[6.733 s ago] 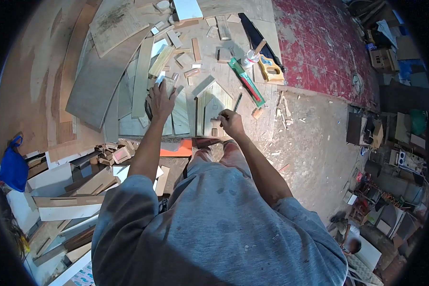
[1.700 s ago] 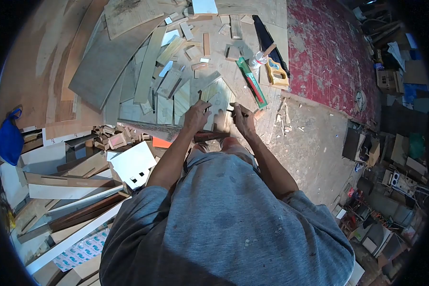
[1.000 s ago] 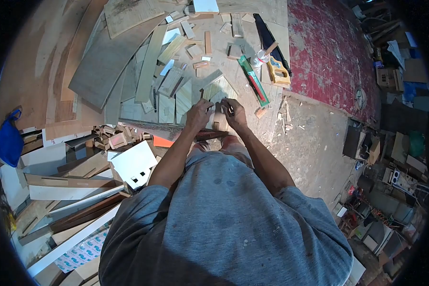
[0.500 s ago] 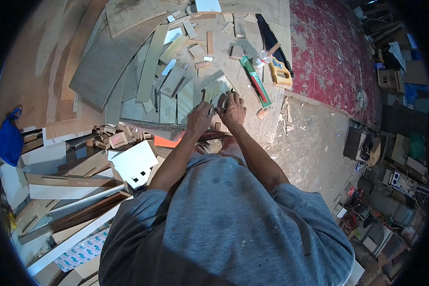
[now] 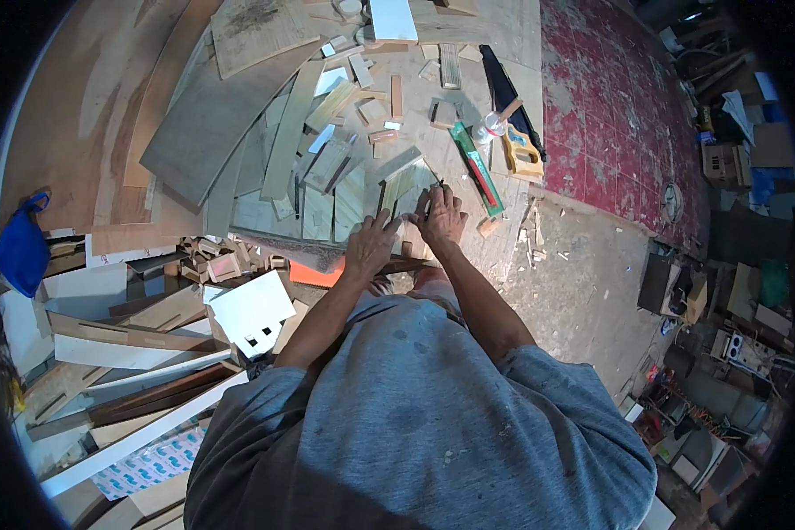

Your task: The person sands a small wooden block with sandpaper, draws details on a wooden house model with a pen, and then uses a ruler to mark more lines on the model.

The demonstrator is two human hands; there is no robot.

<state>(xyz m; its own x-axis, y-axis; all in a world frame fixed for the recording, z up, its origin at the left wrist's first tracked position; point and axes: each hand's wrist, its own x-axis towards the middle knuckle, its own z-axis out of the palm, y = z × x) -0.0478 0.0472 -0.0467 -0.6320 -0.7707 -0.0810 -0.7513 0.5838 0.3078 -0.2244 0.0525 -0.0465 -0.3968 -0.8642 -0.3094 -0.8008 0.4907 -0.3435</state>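
Observation:
On the near part of the workbench lies a small assembly of pale wood strips [image 5: 404,183], with a greyish strip across its far side. My left hand [image 5: 371,243] is at its near left corner, fingers bent and pressed on the wood. At the near right side, my right hand [image 5: 440,219] has its fingers curled round the edge. A thin dark tip shows just beyond the right fingers; I cannot make out what it is. Both palms face down, and what lies under the fingers is mostly hidden.
Right of the hands lie a green and red packet [image 5: 475,168], a clear jar with a stick [image 5: 489,129] and a yellow-handled saw [image 5: 523,155]. Wood offcuts [image 5: 329,163] crowd the left. Large boards [image 5: 216,128] lie farther left. Scrap wood [image 5: 132,353] fills the floor area below.
The bench and its contents sit slightly lower and farther right in view. My hands have shifted slightly down, the right one also rightward, and more of the pale wood shows between them.

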